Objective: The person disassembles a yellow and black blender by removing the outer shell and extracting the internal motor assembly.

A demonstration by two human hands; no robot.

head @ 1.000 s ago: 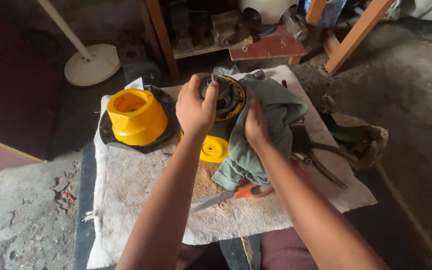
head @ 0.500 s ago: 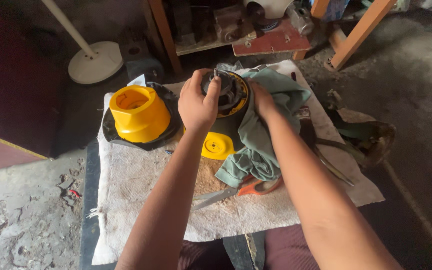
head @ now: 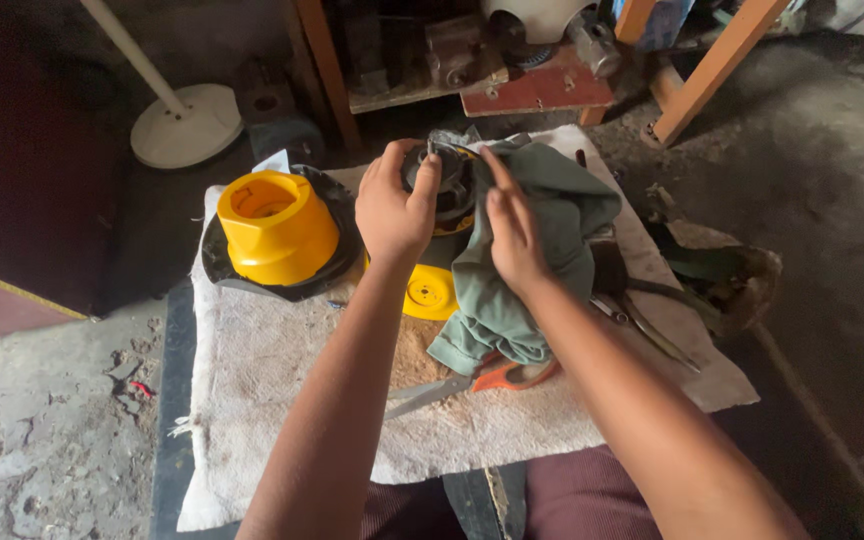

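Black and yellow plastic with metal inside: the motor part [head: 444,195] stands upright on the tabletop, on a pale cloth mat [head: 282,400], between both hands. The left hand [head: 395,210] is closed around its dark round top, thumb and fingers curled over the rim. The right hand [head: 512,235] presses a grey-green rag [head: 542,250] against its right side, fingers bent over the cloth; the rag drapes down and hides most of that side.

Handling, as a judgement: the part looks rigid and fairly heavy for its size, with a smooth yellow base [head: 430,292] that could slip if oily. The round top rim and the yellow body offer the firmest hold. The rag is soft and limp and gives grip, not support.

Just left of the left hand sits a yellow cap [head: 274,228] in a black housing. Orange-handled scissors [head: 472,380] lie below the rag, and pliers [head: 642,325] lie to the right.
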